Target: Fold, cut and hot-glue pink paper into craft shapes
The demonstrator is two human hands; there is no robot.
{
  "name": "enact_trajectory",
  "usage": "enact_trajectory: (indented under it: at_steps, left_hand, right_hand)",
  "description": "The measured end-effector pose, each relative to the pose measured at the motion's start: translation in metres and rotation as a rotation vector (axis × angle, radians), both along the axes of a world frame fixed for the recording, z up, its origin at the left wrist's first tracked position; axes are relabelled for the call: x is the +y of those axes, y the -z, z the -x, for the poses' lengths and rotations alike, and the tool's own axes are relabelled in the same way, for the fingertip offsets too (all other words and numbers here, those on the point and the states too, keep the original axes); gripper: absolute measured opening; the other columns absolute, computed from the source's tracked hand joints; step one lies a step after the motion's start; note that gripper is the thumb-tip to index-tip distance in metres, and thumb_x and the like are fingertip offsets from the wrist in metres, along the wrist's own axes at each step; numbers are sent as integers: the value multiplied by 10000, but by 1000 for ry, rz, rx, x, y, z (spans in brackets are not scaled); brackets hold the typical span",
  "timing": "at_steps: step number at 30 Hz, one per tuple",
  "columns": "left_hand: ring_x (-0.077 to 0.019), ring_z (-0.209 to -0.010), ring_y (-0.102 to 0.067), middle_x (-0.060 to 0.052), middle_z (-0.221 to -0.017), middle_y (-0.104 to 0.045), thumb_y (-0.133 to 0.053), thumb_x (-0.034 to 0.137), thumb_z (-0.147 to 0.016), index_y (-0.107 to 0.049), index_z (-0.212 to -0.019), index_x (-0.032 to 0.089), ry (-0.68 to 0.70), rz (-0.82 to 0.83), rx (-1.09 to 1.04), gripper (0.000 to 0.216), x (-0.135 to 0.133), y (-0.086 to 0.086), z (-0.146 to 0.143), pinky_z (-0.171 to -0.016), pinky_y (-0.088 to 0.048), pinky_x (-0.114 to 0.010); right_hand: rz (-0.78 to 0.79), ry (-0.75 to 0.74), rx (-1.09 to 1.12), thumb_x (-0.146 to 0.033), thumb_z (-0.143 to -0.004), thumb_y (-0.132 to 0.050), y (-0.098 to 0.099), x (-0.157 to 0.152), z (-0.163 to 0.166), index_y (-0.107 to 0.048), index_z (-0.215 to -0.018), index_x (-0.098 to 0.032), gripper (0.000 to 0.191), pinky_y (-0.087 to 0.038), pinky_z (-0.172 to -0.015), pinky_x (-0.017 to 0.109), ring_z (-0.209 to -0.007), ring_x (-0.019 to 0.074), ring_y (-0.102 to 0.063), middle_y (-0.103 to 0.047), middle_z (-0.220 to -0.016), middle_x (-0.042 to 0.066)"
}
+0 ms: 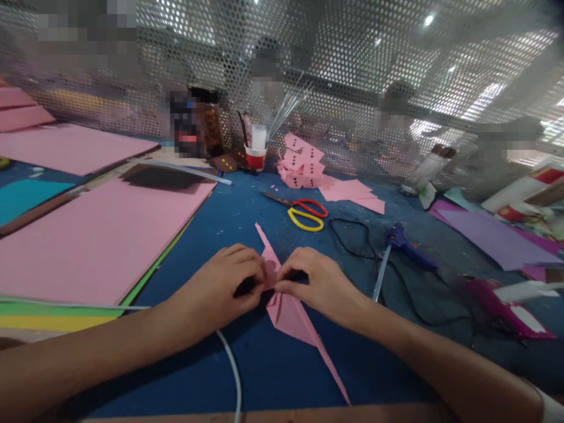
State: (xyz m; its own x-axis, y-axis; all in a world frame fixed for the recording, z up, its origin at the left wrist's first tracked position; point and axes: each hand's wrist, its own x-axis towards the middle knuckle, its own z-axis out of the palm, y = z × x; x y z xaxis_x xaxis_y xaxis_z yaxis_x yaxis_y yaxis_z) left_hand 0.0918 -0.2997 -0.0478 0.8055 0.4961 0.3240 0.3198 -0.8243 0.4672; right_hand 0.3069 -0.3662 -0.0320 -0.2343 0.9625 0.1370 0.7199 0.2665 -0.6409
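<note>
A folded piece of pink paper (293, 320) with long, narrow pointed ends lies slantwise between my hands over the blue tabletop. My left hand (238, 279) pinches its left edge near the middle, thumb and fingertips together. Close beside it, my right hand (308, 279) grips the paper's creased centre between thumb and forefinger. My fingers cover part of the folds. Just beyond the paper lie scissors (308, 214) with one red and one yellow handle loop.
Large pink sheets (110, 235) are stacked at left. Cut pink pieces (302, 161) with black dots sit behind the scissors, beside a red-and-white cup (256, 157). At right are a blue glue gun (408, 247) with its black cord and purple sheets (497, 232). Perforated metal (343, 76) closes off the back.
</note>
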Motion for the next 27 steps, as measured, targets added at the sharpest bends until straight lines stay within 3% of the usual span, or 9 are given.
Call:
enact_trajectory:
  at_steps: [27]
  left_hand:
    - [-209,-953,-581,-9,-984,-673,-552,265,-954,-620,-859,231,-34,43,88,122,-4,-6,4,-849,-395,-384]
  right_hand:
    - [15,23,-41,-189,-844,-768,2,1,4,-718,-851,-234,68,-412,-796,320,-879,176,-576,-660,-870,-10]
